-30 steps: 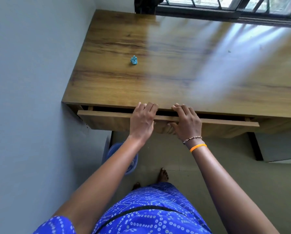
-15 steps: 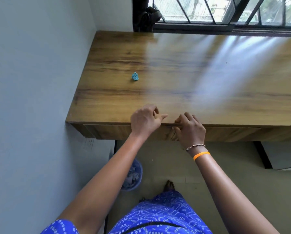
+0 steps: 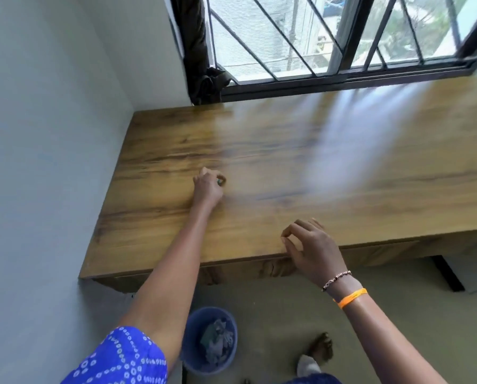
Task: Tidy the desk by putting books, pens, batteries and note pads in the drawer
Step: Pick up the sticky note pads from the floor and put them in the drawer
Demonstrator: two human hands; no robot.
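Spanning most of the view, the long wood-grain counter [image 3: 342, 167] shows no books, pens, batteries or note pads on its top, so the tidying looks all but done. Under the counter's near edge, the flat wooden drawer front [image 3: 242, 268] sits flush, closed, with nothing of its contents visible. On the floor below that edge stands a round blue bin [image 3: 208, 340] with crumpled scraps inside. Above the counter's near edge the right hand [image 3: 310, 246] hovers with fingers loosely curled, holding nothing. Towards the counter's left side, well back from the near edge, the left hand [image 3: 208, 185] has its fingertips pinched together on a tiny blue-green scrap [image 3: 219, 180], mostly hidden by the fingers. Clearing that scrap seems to be all that is left, probably into the bin.
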